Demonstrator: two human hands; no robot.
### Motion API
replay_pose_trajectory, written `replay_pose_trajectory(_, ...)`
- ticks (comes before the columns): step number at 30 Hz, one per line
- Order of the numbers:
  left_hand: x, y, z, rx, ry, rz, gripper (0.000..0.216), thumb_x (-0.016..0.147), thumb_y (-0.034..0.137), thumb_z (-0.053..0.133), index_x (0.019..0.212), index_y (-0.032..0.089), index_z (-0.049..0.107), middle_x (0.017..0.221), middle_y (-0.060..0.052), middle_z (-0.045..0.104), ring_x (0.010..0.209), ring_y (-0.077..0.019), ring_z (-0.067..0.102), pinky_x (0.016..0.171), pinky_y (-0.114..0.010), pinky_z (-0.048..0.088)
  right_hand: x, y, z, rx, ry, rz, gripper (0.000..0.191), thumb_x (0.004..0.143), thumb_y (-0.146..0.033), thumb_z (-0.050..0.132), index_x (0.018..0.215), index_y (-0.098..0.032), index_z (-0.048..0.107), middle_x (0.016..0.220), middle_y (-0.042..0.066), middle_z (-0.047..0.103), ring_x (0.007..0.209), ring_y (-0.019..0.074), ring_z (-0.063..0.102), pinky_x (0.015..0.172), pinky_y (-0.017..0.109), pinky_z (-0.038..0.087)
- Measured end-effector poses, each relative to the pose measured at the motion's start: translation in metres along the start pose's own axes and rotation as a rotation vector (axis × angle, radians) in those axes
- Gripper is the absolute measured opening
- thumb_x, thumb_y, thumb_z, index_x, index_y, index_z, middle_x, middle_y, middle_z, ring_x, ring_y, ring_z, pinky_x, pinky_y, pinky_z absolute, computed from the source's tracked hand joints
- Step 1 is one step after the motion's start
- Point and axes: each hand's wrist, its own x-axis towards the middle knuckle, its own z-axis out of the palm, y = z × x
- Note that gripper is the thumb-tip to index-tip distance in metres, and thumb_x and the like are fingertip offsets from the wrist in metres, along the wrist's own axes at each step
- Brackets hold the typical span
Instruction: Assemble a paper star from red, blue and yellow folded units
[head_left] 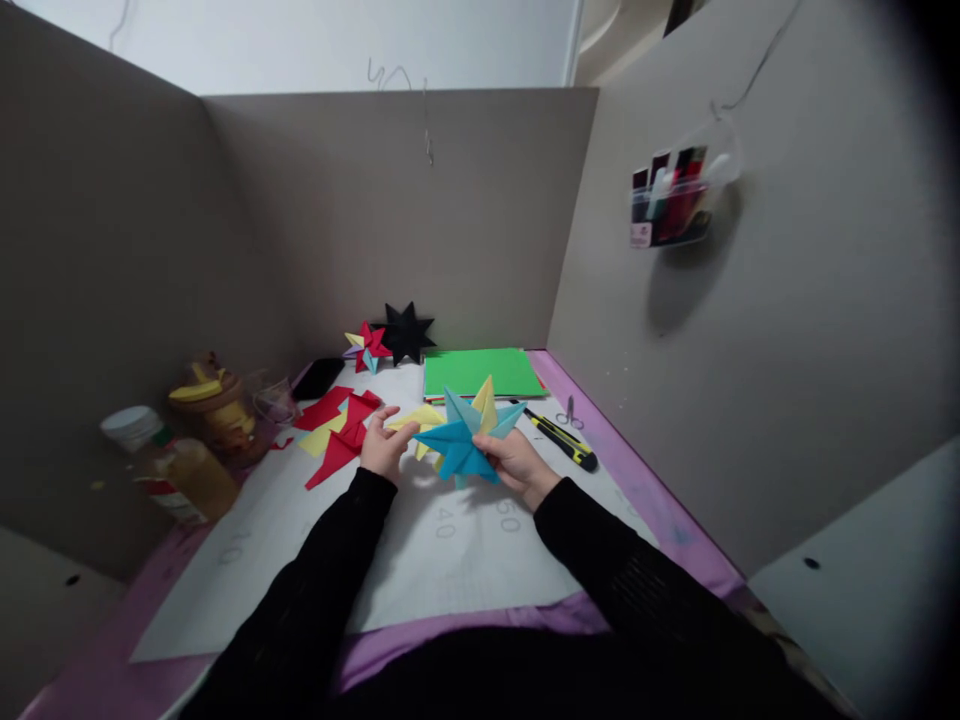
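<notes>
My right hand [515, 462] grips a folded paper star [465, 450] of blue, light blue and yellow points, held just above the white sheet. At the star's left side, my left hand [386, 447] is closed, with thumb and fingers on a pale yellow folded piece [420, 420]. Part of that piece lies behind the blue points, so I cannot tell how it joins the star. Left of my hands are red folded papers [341, 445] and a yellow paper [321, 438].
A black star [406, 332] and a multicoloured star [366, 345] stand at the back wall. Green paper [484, 372] is stacked beside them. A box cutter [562, 440] and small scissors [570, 413] lie right. A bottle [176, 465], a brown cup [221, 410] and a phone [319, 379] are left.
</notes>
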Motion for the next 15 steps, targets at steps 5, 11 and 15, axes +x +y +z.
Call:
replay_pose_trajectory(5, -0.005, -0.006, 0.003, -0.132, -0.154, -0.221, 0.046, 0.051, 0.028, 0.077, 0.089, 0.014, 0.055, 0.072, -0.001, 0.065, 0.057, -0.0112, 0.059, 0.052, -0.021, 0.043, -0.001, 0.01, 0.001, -0.102, -0.033, -0.062, 0.046, 0.056, -0.021, 0.079, 0.1, -0.014, 0.066, 0.1, 0.008, 0.071, 0.087, 0.0214, 0.067, 0.083, 0.035, 0.052)
replay_pose_trajectory(11, 0.0, -0.001, -0.003, -0.145, 0.073, -0.067, 0.051, 0.049, 0.024, 0.076, 0.093, 0.019, 0.052, 0.072, 0.004, 0.061, 0.06, -0.0107, 0.06, 0.056, -0.023, 0.047, 0.004, 0.001, -0.004, -0.022, 0.054, -0.053, 0.042, 0.055, -0.022, 0.078, 0.094, -0.014, 0.066, 0.09, 0.006, 0.072, 0.08, 0.0205, 0.068, 0.079, 0.034, 0.054)
replay_pose_trajectory(15, 0.005, 0.002, -0.007, -0.11, 0.131, -0.021, 0.059, 0.051, 0.028, 0.073, 0.104, 0.02, 0.05, 0.07, 0.005, 0.058, 0.058, -0.0096, 0.058, 0.057, -0.022, 0.047, 0.013, -0.006, -0.015, 0.127, 0.205, -0.091, 0.029, 0.057, -0.024, 0.076, 0.082, -0.016, 0.064, 0.075, 0.003, 0.072, 0.073, 0.0199, 0.068, 0.069, 0.032, 0.056)
